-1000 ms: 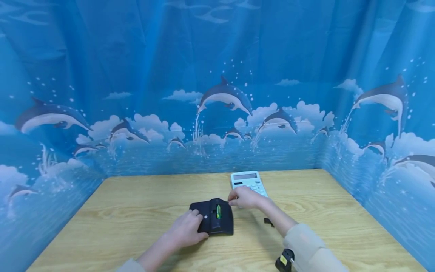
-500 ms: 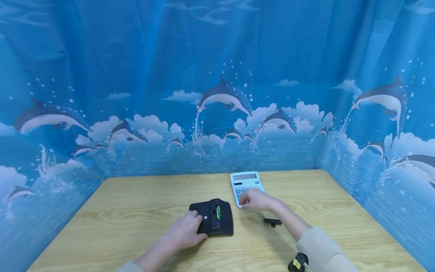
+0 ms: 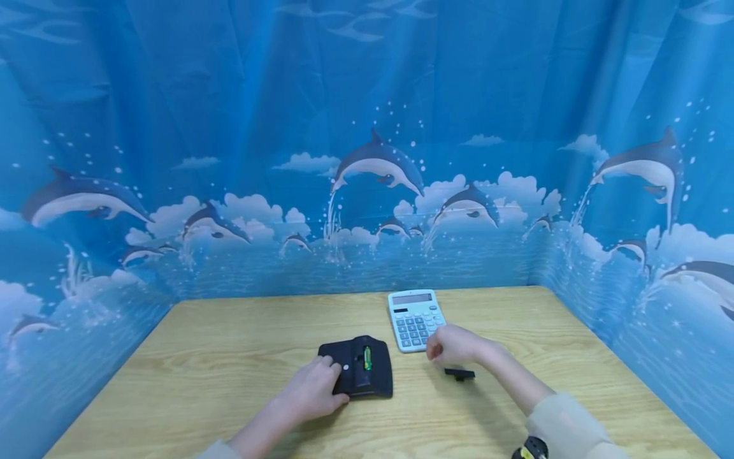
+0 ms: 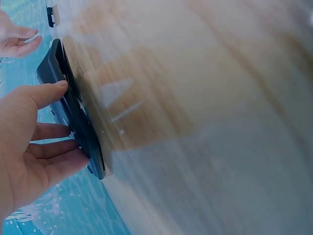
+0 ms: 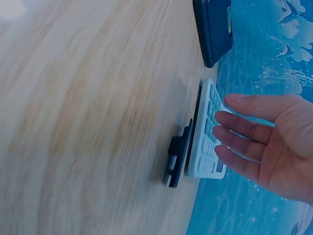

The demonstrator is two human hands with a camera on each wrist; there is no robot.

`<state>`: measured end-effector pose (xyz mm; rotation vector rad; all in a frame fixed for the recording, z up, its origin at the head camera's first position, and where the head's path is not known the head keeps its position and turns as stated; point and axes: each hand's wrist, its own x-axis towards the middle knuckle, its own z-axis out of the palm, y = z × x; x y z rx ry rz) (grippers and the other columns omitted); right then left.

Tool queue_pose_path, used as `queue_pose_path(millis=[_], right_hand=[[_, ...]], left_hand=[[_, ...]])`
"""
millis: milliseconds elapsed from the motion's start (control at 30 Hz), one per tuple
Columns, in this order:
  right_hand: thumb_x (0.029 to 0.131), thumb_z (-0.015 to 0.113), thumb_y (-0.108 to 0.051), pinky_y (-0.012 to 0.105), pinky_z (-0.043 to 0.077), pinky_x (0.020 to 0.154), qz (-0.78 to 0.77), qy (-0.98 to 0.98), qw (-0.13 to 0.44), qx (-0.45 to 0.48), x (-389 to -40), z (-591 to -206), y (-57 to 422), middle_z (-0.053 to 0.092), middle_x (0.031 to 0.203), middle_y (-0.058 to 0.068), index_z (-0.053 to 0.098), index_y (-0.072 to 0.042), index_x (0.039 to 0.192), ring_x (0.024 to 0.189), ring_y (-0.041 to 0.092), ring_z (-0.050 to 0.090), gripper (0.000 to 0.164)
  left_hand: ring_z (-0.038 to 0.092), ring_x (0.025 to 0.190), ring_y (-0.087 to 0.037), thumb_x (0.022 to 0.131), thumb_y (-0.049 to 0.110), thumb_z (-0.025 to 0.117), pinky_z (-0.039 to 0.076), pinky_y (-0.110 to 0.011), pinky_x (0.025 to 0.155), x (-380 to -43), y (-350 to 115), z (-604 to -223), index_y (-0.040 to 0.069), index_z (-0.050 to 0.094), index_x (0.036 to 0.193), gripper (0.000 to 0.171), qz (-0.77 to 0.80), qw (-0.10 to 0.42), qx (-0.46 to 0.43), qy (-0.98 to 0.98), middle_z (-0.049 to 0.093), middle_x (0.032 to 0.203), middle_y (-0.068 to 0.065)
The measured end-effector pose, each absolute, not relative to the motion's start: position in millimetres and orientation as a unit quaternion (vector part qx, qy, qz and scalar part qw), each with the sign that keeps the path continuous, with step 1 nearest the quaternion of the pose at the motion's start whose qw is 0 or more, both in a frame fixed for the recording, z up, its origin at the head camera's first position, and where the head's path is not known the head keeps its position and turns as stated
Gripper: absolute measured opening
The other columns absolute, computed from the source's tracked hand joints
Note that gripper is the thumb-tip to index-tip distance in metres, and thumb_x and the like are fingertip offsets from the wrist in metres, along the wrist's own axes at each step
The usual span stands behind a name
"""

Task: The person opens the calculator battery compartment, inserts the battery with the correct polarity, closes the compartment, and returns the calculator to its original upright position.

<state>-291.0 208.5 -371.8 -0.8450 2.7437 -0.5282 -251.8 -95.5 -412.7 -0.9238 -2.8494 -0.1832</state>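
A black device (image 3: 378,379) lies on the table with its back up and its battery compartment uncovered. One green battery (image 3: 367,358) sits in that compartment. My left hand (image 3: 312,386) holds the device at its left side; in the left wrist view the thumb is on its near edge and the other fingers are on its back. My right hand (image 3: 455,344) holds nothing, its fingers loosely bent, as the right wrist view shows. Just below it on the table is a small black battery cover (image 3: 460,374).
A light blue calculator (image 3: 410,322) lies face up behind the right hand, to the right of the black device. The wooden table (image 3: 241,338) ends at a blue dolphin-print curtain (image 3: 275,159) at the back and sides.
My right hand has moved away from the black device, rightward and toward me, uncovering the calculator's keys and the battery cover. The left hand stays on the device.
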Motion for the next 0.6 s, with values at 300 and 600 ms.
queue_pose_path(millis=[300,600], right_hand=[[0.072,0.065,0.007,0.027,0.048,0.068,-0.144,0.936,0.128,-0.295,-283,-373,219,0.063,0.083,-0.006,0.071,-0.007,0.091,0.076,0.008,0.055,0.024],[0.062,0.063,0.016,0.029,0.049,0.077,-0.101,0.945,0.161,-0.267,-275,-373,226,0.063,0.093,-0.005,0.070,-0.011,0.100,0.090,0.016,0.059,0.048]], left_hand=[[0.048,0.071,-0.014,0.075,0.038,0.074,0.048,-0.032,0.066,-251,-95,-411,0.002,0.063,0.091,0.041,-0.057,0.059,-0.303,-0.949,0.050,0.079,-0.003],[0.049,0.072,-0.015,0.074,0.038,0.074,0.048,-0.032,0.066,-251,-95,-412,0.002,0.063,0.091,0.041,-0.061,0.063,-0.302,-0.949,0.051,0.079,-0.003]])
